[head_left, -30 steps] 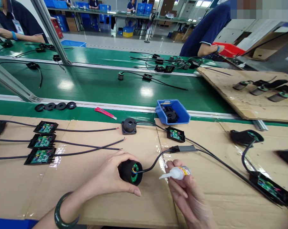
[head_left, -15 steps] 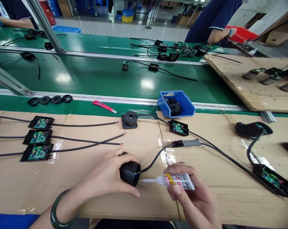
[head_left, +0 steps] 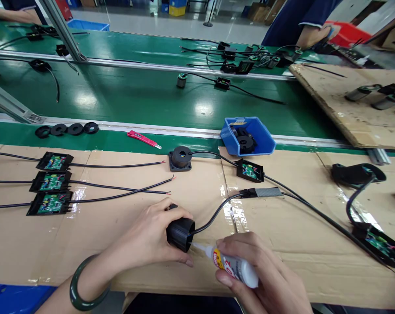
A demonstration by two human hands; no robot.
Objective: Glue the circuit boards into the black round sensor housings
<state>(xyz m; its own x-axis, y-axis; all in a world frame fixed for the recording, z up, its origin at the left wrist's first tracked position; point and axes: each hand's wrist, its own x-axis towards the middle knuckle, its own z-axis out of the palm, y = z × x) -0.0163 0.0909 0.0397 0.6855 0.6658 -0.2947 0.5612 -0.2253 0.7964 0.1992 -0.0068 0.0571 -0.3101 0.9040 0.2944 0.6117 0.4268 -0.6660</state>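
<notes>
My left hand point(head_left: 158, 237) is wrapped round a black cylindrical housing point(head_left: 179, 234), which lies on its side with its open end turned right. A black cable point(head_left: 213, 218) runs out of that end to a grey-wrapped piece point(head_left: 268, 192). Between the thumb and fingers of my right hand point(head_left: 259, 270) is a small glue bottle point(head_left: 231, 265) with a white, red and yellow label. Its thin nozzle points left, its tip at or very near the rim of the housing; whether they touch I cannot tell. Beyond the hands, a black flanged cap point(head_left: 180, 158) stands on the cardboard.
Several green circuit boards in black cases point(head_left: 51, 203) with cables lie at left. A red utility knife point(head_left: 144, 139), black rings point(head_left: 75, 129) and a blue bin point(head_left: 248, 136) of black parts line the far edge. Across the green belt point(head_left: 128, 98), a co-worker's arm point(head_left: 315, 37) reaches among parts.
The glue bottle has tilted, its base swinging down toward me, while its nozzle tip stays close to the housing. My left hand still holds the housing. The whole view has shifted slightly.
</notes>
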